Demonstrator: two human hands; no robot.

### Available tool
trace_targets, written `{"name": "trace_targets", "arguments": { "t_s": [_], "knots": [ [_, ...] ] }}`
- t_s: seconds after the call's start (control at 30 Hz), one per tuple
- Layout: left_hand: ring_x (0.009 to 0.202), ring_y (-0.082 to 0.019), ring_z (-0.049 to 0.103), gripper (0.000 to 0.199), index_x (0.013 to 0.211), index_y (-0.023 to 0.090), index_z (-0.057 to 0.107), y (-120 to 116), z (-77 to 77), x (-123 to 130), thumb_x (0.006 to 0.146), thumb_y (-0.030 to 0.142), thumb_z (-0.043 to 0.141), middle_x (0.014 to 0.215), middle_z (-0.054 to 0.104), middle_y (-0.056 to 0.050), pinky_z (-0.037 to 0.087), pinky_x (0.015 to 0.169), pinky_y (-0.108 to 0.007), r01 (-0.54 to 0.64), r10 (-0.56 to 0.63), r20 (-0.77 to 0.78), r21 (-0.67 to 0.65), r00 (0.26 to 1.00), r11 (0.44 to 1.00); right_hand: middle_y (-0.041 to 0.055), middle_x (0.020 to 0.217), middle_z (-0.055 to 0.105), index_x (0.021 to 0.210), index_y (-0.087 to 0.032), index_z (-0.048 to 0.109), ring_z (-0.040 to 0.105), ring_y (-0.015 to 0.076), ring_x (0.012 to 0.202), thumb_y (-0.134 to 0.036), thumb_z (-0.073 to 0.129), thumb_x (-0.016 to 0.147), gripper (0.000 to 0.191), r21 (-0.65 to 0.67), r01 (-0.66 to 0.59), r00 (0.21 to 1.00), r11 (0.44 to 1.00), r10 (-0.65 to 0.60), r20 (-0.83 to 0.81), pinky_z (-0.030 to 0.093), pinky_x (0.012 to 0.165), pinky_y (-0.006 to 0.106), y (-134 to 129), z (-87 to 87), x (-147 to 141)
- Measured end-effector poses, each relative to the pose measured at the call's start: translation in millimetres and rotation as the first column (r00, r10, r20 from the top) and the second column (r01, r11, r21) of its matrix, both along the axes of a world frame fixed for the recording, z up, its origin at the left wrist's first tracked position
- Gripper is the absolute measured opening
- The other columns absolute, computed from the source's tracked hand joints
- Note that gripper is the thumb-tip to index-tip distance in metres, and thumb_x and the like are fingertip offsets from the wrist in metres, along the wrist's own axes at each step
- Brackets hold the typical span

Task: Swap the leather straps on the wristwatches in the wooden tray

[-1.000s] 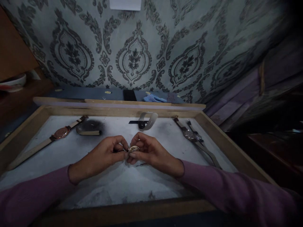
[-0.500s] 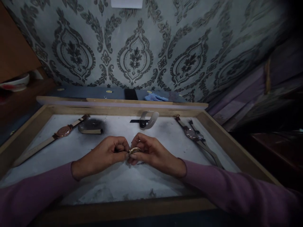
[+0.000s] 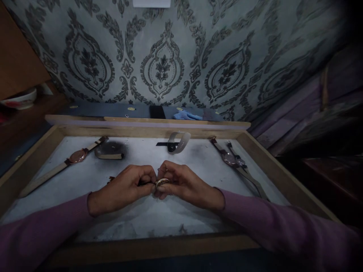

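Note:
In the middle of the tray, my right hand grips a small round gold-coloured watch case between thumb and fingers. My left hand is pinched closed against the case's left edge; whatever lies between its fingertips is hidden. Both hands touch at the fingertips, just above the white tray floor. A small brown piece shows behind my left wrist, mostly covered by it.
A wooden-rimmed tray surrounds the hands. Inside lie a rose-gold watch at left, a curled strap, a looped grey strap at the back and two watches at right. A blue cloth lies beyond the rim.
Both hands have shifted very slightly to the right with the watch case, which looks turned a little. The brown piece behind my left wrist now shows more.

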State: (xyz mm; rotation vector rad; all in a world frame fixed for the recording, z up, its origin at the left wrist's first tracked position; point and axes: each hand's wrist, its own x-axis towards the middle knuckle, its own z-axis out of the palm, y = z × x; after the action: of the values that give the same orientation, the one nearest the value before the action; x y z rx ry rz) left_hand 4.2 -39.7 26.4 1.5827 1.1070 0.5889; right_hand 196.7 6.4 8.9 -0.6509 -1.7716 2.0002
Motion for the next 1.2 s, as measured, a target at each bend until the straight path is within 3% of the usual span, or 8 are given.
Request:
{"name": "trace_targets", "arguments": {
  "t_s": [0.17,0.43,0.63,0.83,1.03,1.2],
  "knots": [
    [0.063,-0.011,0.054,0.009,0.078,0.015,0.054,-0.4,0.8,-1.1,0.083,0.022,0.051,0.073,0.064,0.0,0.035,0.055,-0.021,0.068,-0.067,0.026,-0.021,0.997,0.997,0.0014,0.074,0.066,0.086,-0.017,0.047,0.068,0.0125,0.071,-0.037,0.069,0.081,0.03,-0.014,-0.054,0.999,0.998,0.054,-0.001,0.057,0.068,0.027,-0.4,0.9,-0.4],
    [0.051,-0.008,0.039,0.016,0.071,0.016,0.052,-1.6,-4.1,2.0,0.084,0.025,0.051,0.057,0.048,0.006,0.028,0.049,-0.021,0.018,-0.007,-0.09,0.119,0.996,0.993,0.0021,0.075,0.065,0.086,-0.017,0.046,0.067,0.0127,0.071,-0.031,0.065,0.085,0.023,0.084,-0.048,0.999,0.995,0.046,0.016,0.058,0.066,0.028,-0.1,2.5,0.8],
    [0.053,-0.008,0.039,0.014,0.069,0.017,0.05,-3.7,-6.1,2.8,0.082,0.017,0.051,0.056,0.045,0.007,0.027,0.051,-0.021,-0.013,0.055,-0.178,0.231,0.983,0.973,0.0017,0.074,0.064,0.087,-0.018,0.046,0.066,0.0129,0.07,-0.03,0.063,0.086,0.021,0.15,-0.042,0.998,0.988,0.034,0.051,0.059,0.066,0.029,1.1,0.2,1.8],
    [0.054,-0.009,0.041,0.011,0.071,0.017,0.052,-2.1,-9.2,1.2,0.082,0.017,0.051,0.057,0.048,0.007,0.029,0.051,-0.021,0.012,0.029,-0.173,0.234,0.985,0.972,0.0025,0.075,0.065,0.088,-0.018,0.044,0.066,0.0136,0.071,-0.033,0.063,0.086,0.024,0.138,-0.052,0.998,0.989,0.045,0.054,0.059,0.065,0.03,0.7,-1.1,1.5],
    [0.055,-0.01,0.044,0.009,0.077,0.016,0.058,-1.6,-7.0,1.0,0.083,0.02,0.052,0.06,0.052,0.004,0.032,0.051,-0.021,0.028,-0.009,-0.127,0.149,0.992,0.988,0.0021,0.075,0.066,0.088,-0.018,0.045,0.067,0.0137,0.071,-0.032,0.064,0.086,0.024,0.116,-0.064,0.996,0.991,0.057,0.063,0.059,0.066,0.03,-0.2,0.5,1.7],
    [0.053,-0.009,0.039,0.011,0.074,0.016,0.056,-1.4,-5.0,1.3,0.083,0.022,0.052,0.057,0.047,0.006,0.029,0.05,-0.02,0.004,0.016,-0.134,0.147,0.991,0.989,0.0023,0.076,0.065,0.089,-0.018,0.045,0.067,0.0138,0.072,-0.03,0.064,0.086,0.023,0.09,-0.048,0.998,0.995,0.044,0.041,0.058,0.068,0.031,-0.1,-0.5,1.1]
  ]
}}
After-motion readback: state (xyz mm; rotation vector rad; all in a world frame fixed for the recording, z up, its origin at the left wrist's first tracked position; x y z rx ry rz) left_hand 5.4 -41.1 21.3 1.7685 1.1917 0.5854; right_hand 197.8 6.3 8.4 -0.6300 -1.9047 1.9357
